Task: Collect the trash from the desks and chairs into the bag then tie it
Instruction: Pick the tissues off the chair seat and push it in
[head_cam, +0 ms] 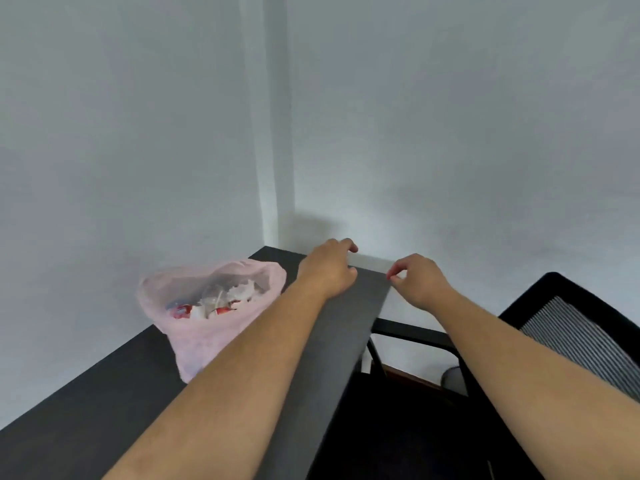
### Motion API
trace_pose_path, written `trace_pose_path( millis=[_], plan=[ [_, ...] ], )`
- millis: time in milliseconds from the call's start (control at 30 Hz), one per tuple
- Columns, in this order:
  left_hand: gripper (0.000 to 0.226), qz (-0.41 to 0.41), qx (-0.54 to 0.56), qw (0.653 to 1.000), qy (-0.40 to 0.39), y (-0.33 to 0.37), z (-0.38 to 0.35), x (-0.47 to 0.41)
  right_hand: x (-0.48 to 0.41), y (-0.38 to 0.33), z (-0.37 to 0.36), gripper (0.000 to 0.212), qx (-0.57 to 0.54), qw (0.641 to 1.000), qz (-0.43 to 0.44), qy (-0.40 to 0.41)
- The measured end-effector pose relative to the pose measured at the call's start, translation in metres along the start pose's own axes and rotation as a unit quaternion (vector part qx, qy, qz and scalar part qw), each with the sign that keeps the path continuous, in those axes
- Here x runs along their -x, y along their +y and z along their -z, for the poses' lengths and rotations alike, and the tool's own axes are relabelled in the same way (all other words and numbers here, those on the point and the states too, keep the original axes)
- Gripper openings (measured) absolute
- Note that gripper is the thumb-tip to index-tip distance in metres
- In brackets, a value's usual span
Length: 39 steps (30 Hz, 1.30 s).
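A thin pink plastic bag (207, 327) stands with its mouth wide open on the dark desk (86, 420). Inside it lie crumpled white paper and red-and-white wrappers (214, 304). My left hand (329, 268) hovers over the desk's far right corner, to the right of the bag, with loosely bent fingers that hold nothing. My right hand (419, 280) is just past the desk's right edge. Its thumb and forefinger are close together, with nothing visible between them. Neither hand touches the bag.
A black office chair with a striped mesh back (581, 341) stands to the right of the desk, its armrest (412, 332) near the desk's edge. Pale walls meet in a corner (273, 133) right behind the desk.
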<state>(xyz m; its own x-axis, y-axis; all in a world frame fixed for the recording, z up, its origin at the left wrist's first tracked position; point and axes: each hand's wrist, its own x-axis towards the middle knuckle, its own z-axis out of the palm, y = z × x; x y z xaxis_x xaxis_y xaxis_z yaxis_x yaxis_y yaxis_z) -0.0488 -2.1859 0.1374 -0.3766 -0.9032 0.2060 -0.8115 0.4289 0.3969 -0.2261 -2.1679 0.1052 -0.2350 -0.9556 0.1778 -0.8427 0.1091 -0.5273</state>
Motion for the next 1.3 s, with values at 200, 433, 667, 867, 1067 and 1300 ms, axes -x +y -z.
trace_pose_path(
  millis=[200, 433, 667, 867, 1067, 1300],
  plan=[
    [0.042, -0.044, 0.076, 0.986, -0.143, 0.154, -0.094, 0.060, 0.083, 0.145, 0.113, 0.018, 0.060, 0.993, -0.085, 0.051],
    [0.092, 0.001, 0.220, 0.917, -0.331, 0.271, -0.204, 0.134, 0.176, 0.291, 0.165, 0.066, -0.049, 0.965, -0.254, 0.043],
    [0.106, 0.005, 0.220, 0.913, -0.344, 0.328, -0.240, 0.157, 0.188, 0.312, 0.154, 0.032, -0.332, 0.905, -0.266, 0.002],
    [0.094, -0.018, 0.165, 0.932, -0.324, 0.331, -0.236, 0.162, 0.182, 0.310, 0.158, 0.024, -0.296, 0.919, -0.257, -0.037],
    [0.090, 0.007, 0.123, 0.937, -0.326, 0.312, -0.216, 0.161, 0.182, 0.285, 0.140, 0.021, -0.263, 0.935, -0.236, -0.039],
    [0.041, 0.041, 0.001, 0.985, -0.165, 0.295, -0.200, 0.164, 0.174, 0.235, 0.108, 0.025, -0.226, 0.953, -0.201, -0.029]
  ],
)
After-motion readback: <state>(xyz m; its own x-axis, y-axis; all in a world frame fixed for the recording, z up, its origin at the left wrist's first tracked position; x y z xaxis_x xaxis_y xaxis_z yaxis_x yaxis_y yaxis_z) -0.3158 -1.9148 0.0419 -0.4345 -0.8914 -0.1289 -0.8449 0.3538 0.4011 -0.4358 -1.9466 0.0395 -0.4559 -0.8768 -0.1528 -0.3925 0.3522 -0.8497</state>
